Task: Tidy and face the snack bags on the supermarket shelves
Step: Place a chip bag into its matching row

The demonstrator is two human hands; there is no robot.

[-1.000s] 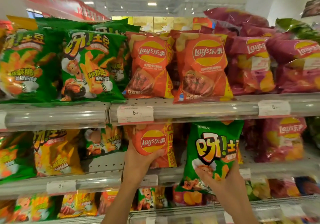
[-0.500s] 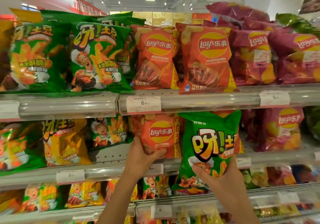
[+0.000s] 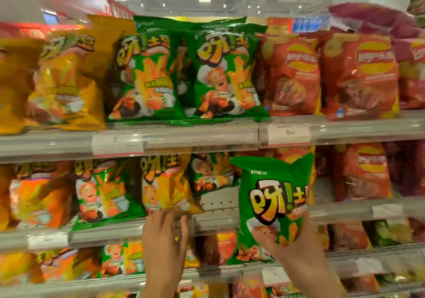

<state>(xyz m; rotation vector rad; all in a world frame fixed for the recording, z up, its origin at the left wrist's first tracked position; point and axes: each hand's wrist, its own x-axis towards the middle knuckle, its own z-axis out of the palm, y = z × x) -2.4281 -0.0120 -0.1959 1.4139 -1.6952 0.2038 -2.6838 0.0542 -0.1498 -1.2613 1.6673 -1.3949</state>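
Observation:
My right hand (image 3: 296, 249) grips a green potato-stick bag (image 3: 273, 196) by its lower part and holds it upright, face forward, in front of the middle shelf. My left hand (image 3: 164, 231) is at the middle shelf's front rail, its spread fingers touching the bottom edge of a yellow bag (image 3: 165, 182) of the same brand. Between the two is a gap (image 3: 218, 202) of bare perforated shelf, with a smaller-looking green bag (image 3: 211, 173) set far back behind it. The view is blurred by motion.
The top shelf (image 3: 184, 136) carries yellow bags (image 3: 64, 79), two green bags (image 3: 220, 74) and orange Lay's bags (image 3: 292, 74). More orange Lay's bags (image 3: 365, 173) stand right of the held bag. Green and orange bags fill the middle shelf's left, and mixed bags fill the lower shelf.
My left hand has let go of the orange Lay's bag and moved left to the yellow bag. My view has swung left. The right hand keeps hold of the green bag.

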